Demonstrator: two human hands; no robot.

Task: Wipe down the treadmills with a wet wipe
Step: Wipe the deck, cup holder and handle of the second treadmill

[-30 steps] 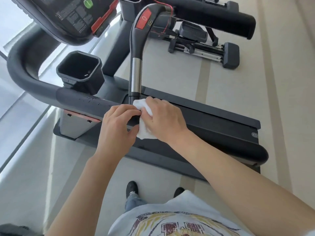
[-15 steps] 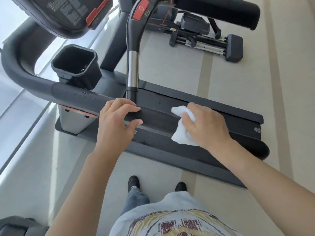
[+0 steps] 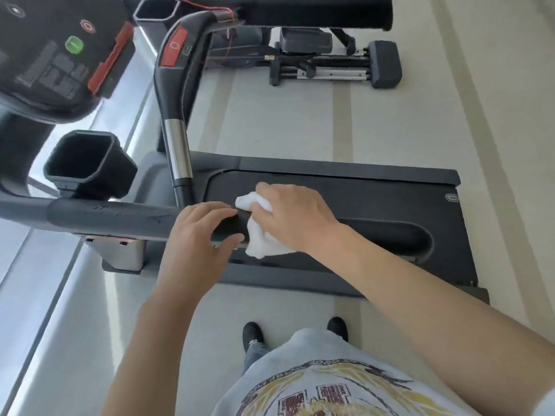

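I stand beside a black treadmill and look down over its near side handrail [image 3: 120, 219], which runs left to right. My right hand [image 3: 295, 219] grips a crumpled white wet wipe [image 3: 261, 235] and holds it wrapped over the rail. My left hand [image 3: 199, 235] sits just left of the wipe, its fingers curled over the top of the same rail and its thumb underneath. The wipe's loose end hangs below the rail. The treadmill's belt deck [image 3: 375, 202] lies beneath both hands.
An upright grip [image 3: 177, 136] with a chrome band and a red button rises behind the rail. A black cup holder [image 3: 87, 162] and the console [image 3: 57, 55] are at the left. Another machine's base [image 3: 330, 64] stands on the floor beyond. My shoes [image 3: 252, 333] are below.
My right hand has slid the wipe back left along the rail, from well right of my left hand to right beside it. My left hand stays on the rail.
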